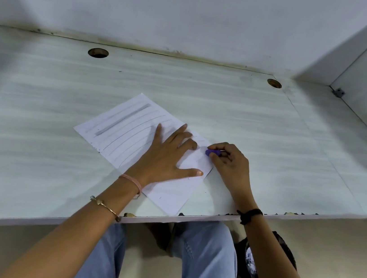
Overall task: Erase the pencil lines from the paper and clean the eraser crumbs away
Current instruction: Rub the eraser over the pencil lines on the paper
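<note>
Eraser (213, 152) at the paper's right edge, sheet pinned flat

Paper (128, 136) lies at an angle on the pale surface (39, 118), its near corner close to the front edge. The left hand (170, 156) rests on the sheet's right half, palm down, with the fingers straight and spread and the thumb stretched toward the near right edge. It presses the sheet and grips nothing.

The right hand (228, 164) sits just beside it at the paper's right edge. Its fingers are curled round a small purple eraser, pinching it so that only the tip shows. The tip meets the sheet near the left hand's fingertips.

Several long pencil lines (132, 129) run across the sheet's far and left part, alongside 1 broad grey band (122, 119) near the far left edge. The part of the sheet nearest the person shows almost no marks.

A pink band (132, 182) and a gold bangle (107, 207) circle the left wrist, and a black cord (251, 214) circles the right. Toward the back, 2 round holes (98, 53) pierce the surface. Below its front edge, the person's legs in light blue jeans (205, 259) show.
</note>
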A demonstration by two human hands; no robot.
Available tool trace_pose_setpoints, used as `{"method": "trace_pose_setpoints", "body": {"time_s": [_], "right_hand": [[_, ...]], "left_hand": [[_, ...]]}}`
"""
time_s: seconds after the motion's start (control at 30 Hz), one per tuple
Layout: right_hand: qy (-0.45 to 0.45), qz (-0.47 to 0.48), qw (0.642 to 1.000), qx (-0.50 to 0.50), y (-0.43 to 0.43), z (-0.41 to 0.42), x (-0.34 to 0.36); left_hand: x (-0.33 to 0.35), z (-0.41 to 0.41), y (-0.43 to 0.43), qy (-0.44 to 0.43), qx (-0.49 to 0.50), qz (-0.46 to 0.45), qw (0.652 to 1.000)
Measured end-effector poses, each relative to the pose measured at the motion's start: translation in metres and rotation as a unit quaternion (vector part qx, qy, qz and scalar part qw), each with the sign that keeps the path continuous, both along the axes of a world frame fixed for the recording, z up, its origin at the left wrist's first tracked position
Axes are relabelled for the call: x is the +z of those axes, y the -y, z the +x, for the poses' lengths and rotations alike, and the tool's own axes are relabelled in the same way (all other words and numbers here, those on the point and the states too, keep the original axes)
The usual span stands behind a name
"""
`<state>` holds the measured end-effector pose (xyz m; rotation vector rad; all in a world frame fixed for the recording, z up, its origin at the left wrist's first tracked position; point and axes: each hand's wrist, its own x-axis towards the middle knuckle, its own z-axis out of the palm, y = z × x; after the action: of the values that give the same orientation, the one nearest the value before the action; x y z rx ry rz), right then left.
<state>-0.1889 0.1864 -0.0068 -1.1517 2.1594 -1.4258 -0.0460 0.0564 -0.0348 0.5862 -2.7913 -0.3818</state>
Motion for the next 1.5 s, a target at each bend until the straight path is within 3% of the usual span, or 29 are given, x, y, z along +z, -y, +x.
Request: {"method": "trace_pose_setpoints", "body": {"time_s": [0.13,0.3,0.43,0.6,0.77,0.93,1.1,1.3,1.43,1.5], "right_hand": [[0.000,-0.009,1.000,0.006,0.002,0.001,0.003],[-0.163,0.035,0.983,0.077,0.010,0.014,0.003],[-0.104,0.034,0.994,-0.015,0.013,-0.011,0.009],[-0.163,0.070,0.980,0.089,0.012,0.022,0.011],[-0.131,0.064,0.989,0.000,0.018,-0.013,0.018],[-0.179,0.088,0.975,0.099,0.017,0.022,0.016],[-0.132,0.083,0.987,-0.025,0.017,-0.025,0.020],[-0.141,0.102,0.978,0.115,0.012,0.019,0.014],[-0.107,0.070,0.992,-0.011,0.014,-0.027,0.017],[-0.112,0.074,0.991,-0.025,0.016,-0.031,0.020]], "left_hand": [[-0.004,0.000,0.001,0.098,0.014,-0.004,0.995],[-0.006,-0.004,0.001,0.098,0.024,-0.013,0.995],[-0.009,-0.004,0.003,0.094,0.024,-0.022,0.995],[-0.009,-0.005,0.003,0.099,0.022,-0.025,0.995],[-0.009,-0.004,0.003,0.090,0.022,-0.007,0.996],[-0.012,-0.005,0.004,0.090,0.022,-0.028,0.995],[-0.010,-0.005,0.004,0.089,0.013,-0.014,0.996],[-0.007,-0.005,0.003,0.110,0.020,-0.032,0.993],[-0.003,-0.003,0.001,0.111,0.014,-0.008,0.994],[-0.003,-0.003,0.001,0.110,0.015,-0.006,0.994]]}}
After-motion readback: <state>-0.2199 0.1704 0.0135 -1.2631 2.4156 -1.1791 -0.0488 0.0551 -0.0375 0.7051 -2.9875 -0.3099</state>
